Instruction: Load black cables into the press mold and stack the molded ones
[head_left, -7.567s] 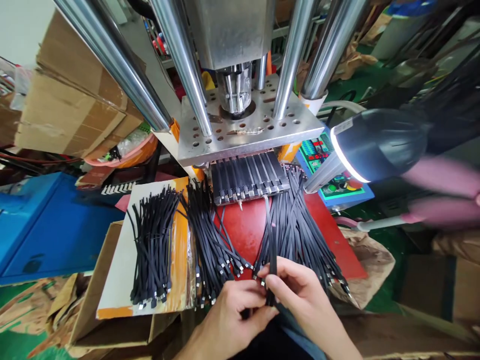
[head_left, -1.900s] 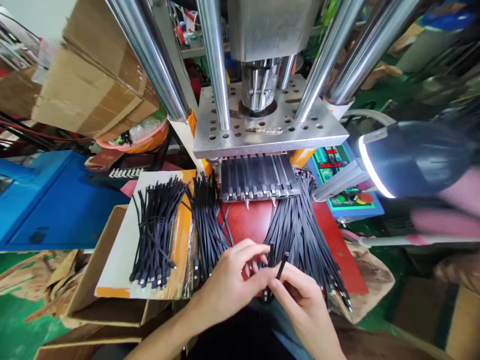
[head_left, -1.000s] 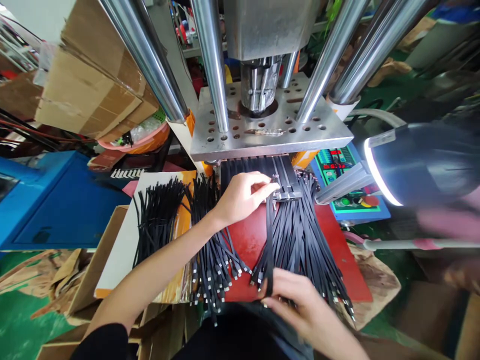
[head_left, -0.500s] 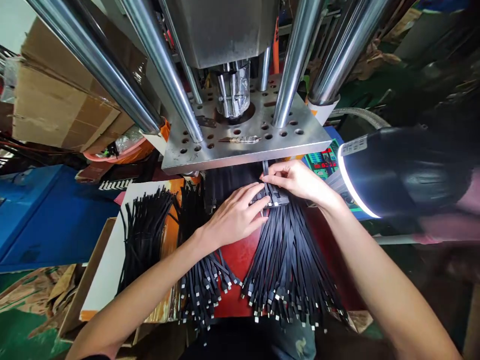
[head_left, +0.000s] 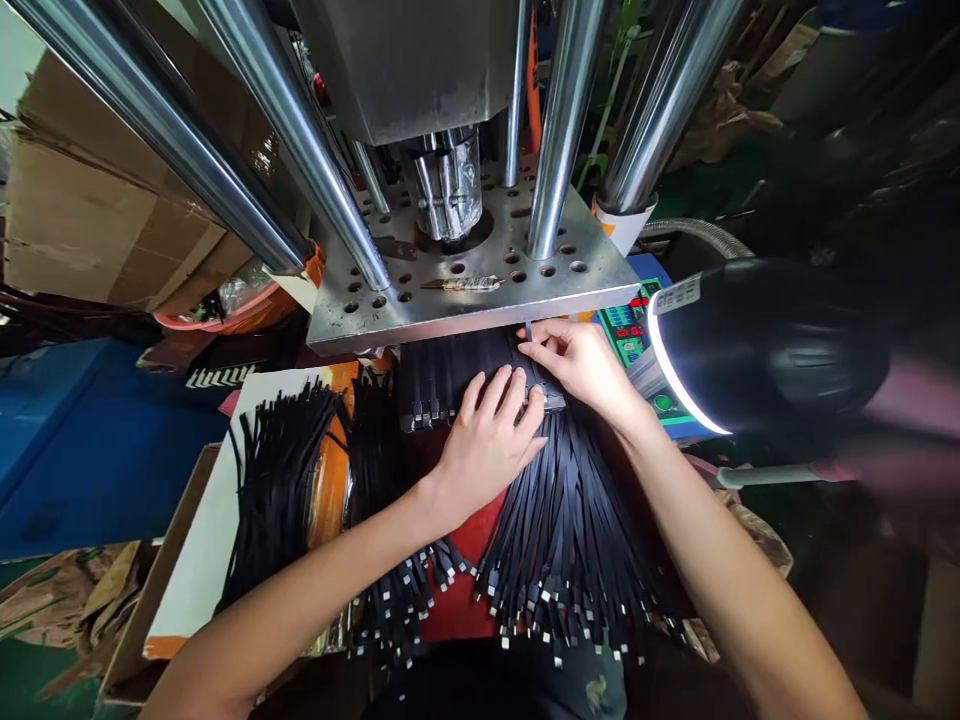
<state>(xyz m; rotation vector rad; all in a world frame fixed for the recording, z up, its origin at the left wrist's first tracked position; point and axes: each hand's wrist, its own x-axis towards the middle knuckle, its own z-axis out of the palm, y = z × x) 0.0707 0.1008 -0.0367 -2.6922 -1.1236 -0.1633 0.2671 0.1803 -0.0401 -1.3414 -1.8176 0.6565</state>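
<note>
Right under the front edge of the steel plate (head_left: 480,315), the right hand (head_left: 576,360) has its grip closed, thumb and forefinger pinching a flat black cable (head_left: 529,332) that stands up towards the plate's underside. Its lower stretch drops into shadow over the right part of a dark block (head_left: 427,375), too dim to follow. Alongside comes the left hand (head_left: 487,440), palm down, its grip spread, fingers slightly parted, fingertips resting on the block's front portion; whether they press on a cable, I cannot tell. Metal connector tips line the block's front edge, left of those fingers.

Out in front, a broad right-hand bundle (head_left: 566,520) of black cables fans across the red tabletop (head_left: 457,620), silver ends towards the person. Left of it, partly behind the left forearm, lies a middle bundle (head_left: 371,440); further left, another, the left-hand bundle (head_left: 274,480), sits on a white board (head_left: 191,575) with an orange taped strip.

Over on the right, a dark lamp (head_left: 757,345) glows at its ring, close to a control box (head_left: 664,400). Steel posts (head_left: 559,130) rise above the plate, and a big cardboard carton (head_left: 82,215) leans at upper left.
</note>
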